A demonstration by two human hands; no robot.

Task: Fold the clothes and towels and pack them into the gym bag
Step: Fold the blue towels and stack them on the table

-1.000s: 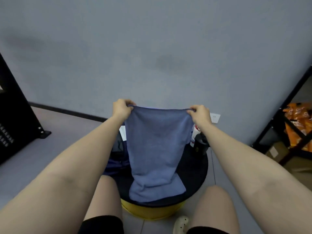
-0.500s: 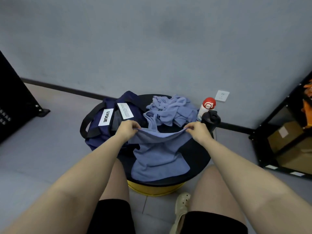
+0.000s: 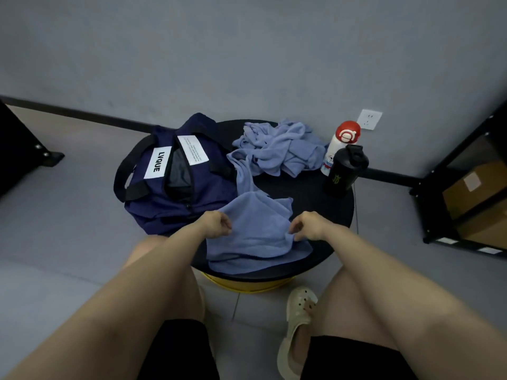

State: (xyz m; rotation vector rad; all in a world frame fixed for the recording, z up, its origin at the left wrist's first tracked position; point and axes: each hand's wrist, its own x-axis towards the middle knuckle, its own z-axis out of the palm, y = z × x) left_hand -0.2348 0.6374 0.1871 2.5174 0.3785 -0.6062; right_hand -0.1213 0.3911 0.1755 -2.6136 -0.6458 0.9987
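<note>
Hands first: the left hand (image 3: 215, 224) has its fingers curled onto the left edge of a blue towel (image 3: 256, 234), pinching the cloth at that side, and the right hand (image 3: 308, 224) does the same at the right edge, its fingertips pressed into a small gathered fold. Both hands are low over the near part of the table (image 3: 315, 187), a round black top on a yellow base. The towel lies doubled over on itself there, the upper layer shorter than the lower, whose near edge reaches almost to the table's rim. From its far left corner a narrow strip of blue cloth runs up toward a crumpled heap of blue clothes (image 3: 279, 149) at the back of the table. Left of the towel sits the gym bag (image 3: 170, 193), navy with black straps and two white labels, one reading LVQUE; its top zip is open and part of it hangs over the table's left edge. At the table's right side stand a black bottle (image 3: 345, 171) and, just behind it, a white bottle (image 3: 338, 144) with a red cap. A wall socket (image 3: 370, 119) shows above them, and a black shelf rack (image 3: 466, 171) with cardboard boxes stands at the far right.
</note>
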